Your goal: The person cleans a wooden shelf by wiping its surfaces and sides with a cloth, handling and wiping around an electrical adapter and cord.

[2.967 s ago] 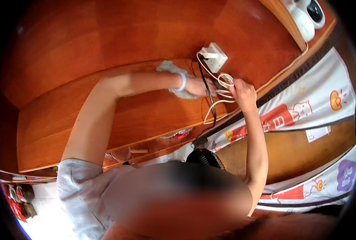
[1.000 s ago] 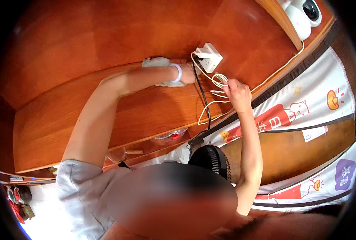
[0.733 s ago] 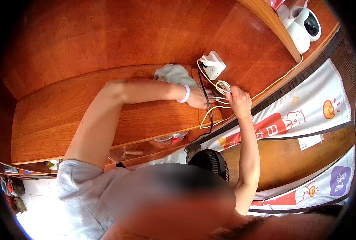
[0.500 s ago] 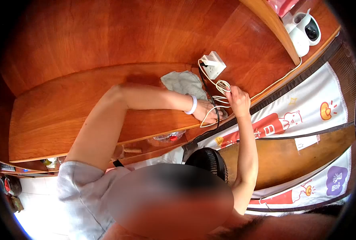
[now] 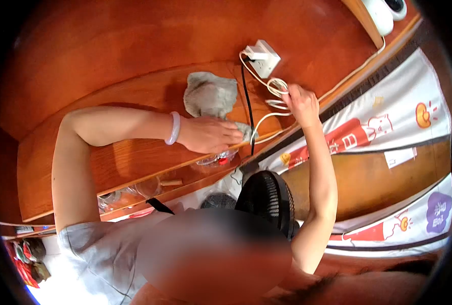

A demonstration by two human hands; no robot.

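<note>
On the wooden shelf my left hand (image 5: 210, 134), a pale bracelet at its wrist, presses down on a grey cloth (image 5: 210, 95). Part of the cloth bunches up behind the hand and a corner sticks out past the fingertips; the rest is hidden under the palm. My right hand (image 5: 302, 104) pinches a coiled white cable (image 5: 276, 87) and keeps it raised off the shelf. From the coil the cable runs to a white plug adapter (image 5: 265, 60) on the back panel. A black cord (image 5: 248, 104) hangs from the adapter between my hands.
A black fan (image 5: 267, 201) stands below the shelf's front edge. To the right hangs a white printed curtain (image 5: 388, 119). A white camera (image 5: 381, 18) sits at the upper right. Glassware (image 5: 147, 187) and a clear packet (image 5: 218, 158) are on the level below.
My left hand has slid left along the shelf with the cloth, away from the black cord. My right hand still holds the coiled cable. The whole view has shifted slightly.
</note>
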